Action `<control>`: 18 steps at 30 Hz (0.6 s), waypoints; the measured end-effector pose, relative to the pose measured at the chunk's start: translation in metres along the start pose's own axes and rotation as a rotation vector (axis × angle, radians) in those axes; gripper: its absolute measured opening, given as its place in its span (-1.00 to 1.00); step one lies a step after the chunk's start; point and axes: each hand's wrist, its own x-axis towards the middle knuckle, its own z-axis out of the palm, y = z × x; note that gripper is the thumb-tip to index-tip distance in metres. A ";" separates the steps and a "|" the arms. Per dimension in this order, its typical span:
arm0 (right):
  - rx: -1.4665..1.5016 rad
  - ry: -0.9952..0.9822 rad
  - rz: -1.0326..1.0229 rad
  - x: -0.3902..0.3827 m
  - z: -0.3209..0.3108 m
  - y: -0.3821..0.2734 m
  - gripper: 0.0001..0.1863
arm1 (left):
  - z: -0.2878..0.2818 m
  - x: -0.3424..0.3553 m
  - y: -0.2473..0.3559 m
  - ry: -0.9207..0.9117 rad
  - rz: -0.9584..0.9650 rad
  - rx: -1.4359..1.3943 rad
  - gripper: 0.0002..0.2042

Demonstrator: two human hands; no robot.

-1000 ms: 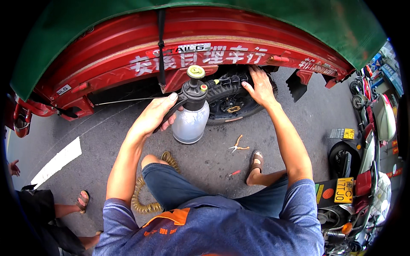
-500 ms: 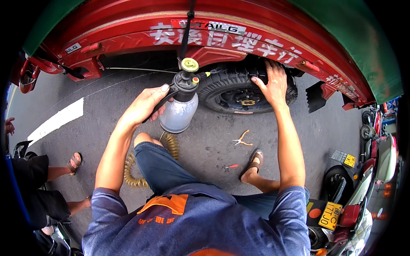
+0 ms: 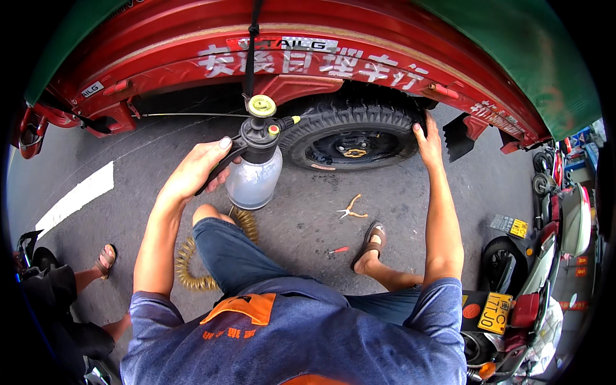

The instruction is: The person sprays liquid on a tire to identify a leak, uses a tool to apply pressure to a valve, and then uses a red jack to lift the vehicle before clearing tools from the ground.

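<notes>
My left hand [image 3: 200, 165] grips the black handle of a translucent pump sprayer [image 3: 253, 179], which has a black head, yellow cap and nozzle pointing toward the wheel. My right hand [image 3: 428, 138] rests with thumb and extended fingers against the right edge of the black treaded tire [image 3: 346, 115], under the red body [image 3: 301, 19] of a cargo vehicle. The wheel shows a dark rim with a gold-coloured centre piece. A black strap [image 3: 251, 70] hangs down the red panel behind the sprayer.
Orange-handled pliers [image 3: 353, 208] and a red-handled tool [image 3: 339, 250] lie on the asphalt. A coiled yellowish hose [image 3: 189, 273] is by my knee. A co-worker's sandalled foot [image 3: 106, 260] is at lower left. Parked scooters [image 3: 526, 282] line the right. A green cover [image 3: 513, 51] hangs over the vehicle.
My right hand has slid rightward along the tire from its top to its right edge. My left hand still holds the sprayer, a little lower left than before. The view has shifted slightly.
</notes>
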 end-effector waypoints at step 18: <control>-0.225 0.169 -0.391 0.008 0.040 -0.123 -0.08 | 0.035 0.025 0.043 -0.122 0.127 0.037 -0.46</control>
